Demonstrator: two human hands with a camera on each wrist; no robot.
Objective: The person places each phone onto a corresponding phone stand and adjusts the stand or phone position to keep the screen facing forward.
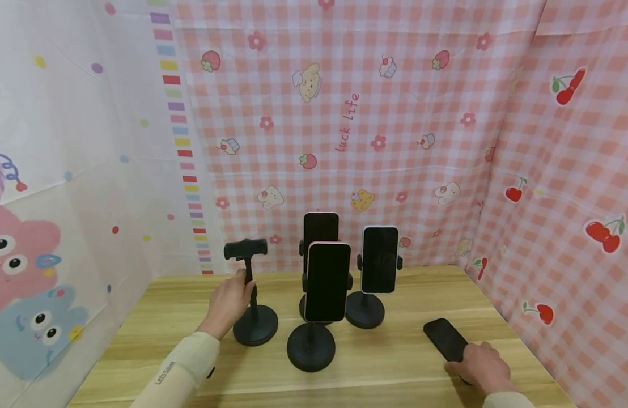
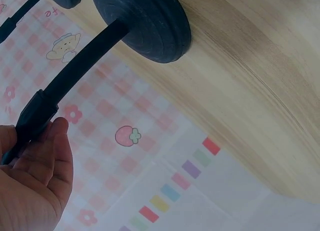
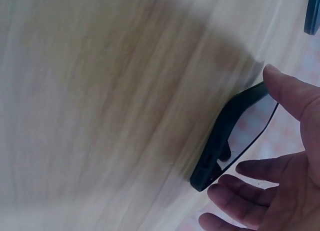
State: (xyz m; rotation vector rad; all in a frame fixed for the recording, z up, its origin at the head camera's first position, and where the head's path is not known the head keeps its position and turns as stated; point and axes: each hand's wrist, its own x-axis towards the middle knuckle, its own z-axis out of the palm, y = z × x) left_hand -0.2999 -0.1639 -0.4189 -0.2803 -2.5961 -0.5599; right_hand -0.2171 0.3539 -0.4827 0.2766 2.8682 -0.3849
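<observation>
My left hand (image 1: 228,303) grips the stem of a black phone stand (image 1: 255,326) with a round base. Its clamp head is unoccupied, and in the left wrist view the thumb and fingers close around the stem (image 2: 37,113). At the right, my right hand (image 1: 481,367) holds the near end of a black smartphone (image 1: 445,339) lying on the table. The right wrist view has the thumb (image 3: 287,91) at one side of the smartphone (image 3: 215,146) and the fingers at the other side; the palm hides part of it.
Three more stands hold phones mid-table: a front phone (image 1: 327,283), a black-screened one (image 1: 321,224) partly hidden behind it, and a white-edged phone (image 1: 379,259) to the right. Patterned cloth (image 1: 375,187) hangs behind and along both sides of the wooden table (image 1: 385,362).
</observation>
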